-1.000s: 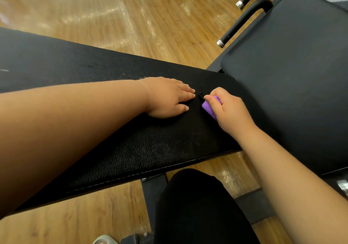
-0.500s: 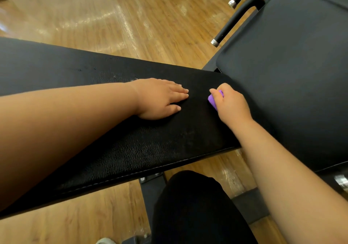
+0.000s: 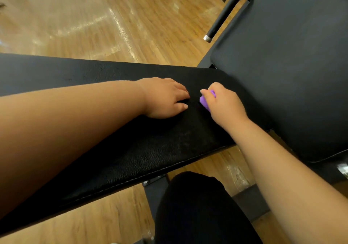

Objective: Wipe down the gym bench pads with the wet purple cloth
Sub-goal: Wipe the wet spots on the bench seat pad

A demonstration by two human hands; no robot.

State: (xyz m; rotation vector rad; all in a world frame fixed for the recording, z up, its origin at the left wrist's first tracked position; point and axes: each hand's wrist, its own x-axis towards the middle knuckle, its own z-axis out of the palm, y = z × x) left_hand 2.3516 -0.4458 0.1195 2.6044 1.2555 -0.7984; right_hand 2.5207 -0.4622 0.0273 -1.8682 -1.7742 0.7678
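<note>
On near pad | right hand fingers gripped cloth | left hand lay flat, empty | firm overlapping strokes looked best

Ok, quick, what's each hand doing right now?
Left hand: open, resting on the long bench pad, holding nothing.
Right hand: closed around the purple cloth, on the same pad.

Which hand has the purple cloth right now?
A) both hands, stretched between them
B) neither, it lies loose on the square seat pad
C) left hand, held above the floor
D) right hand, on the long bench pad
D: the right hand is curled round the purple cloth on the long bench pad, while the left hand rests flat beside it, holding nothing.
</note>
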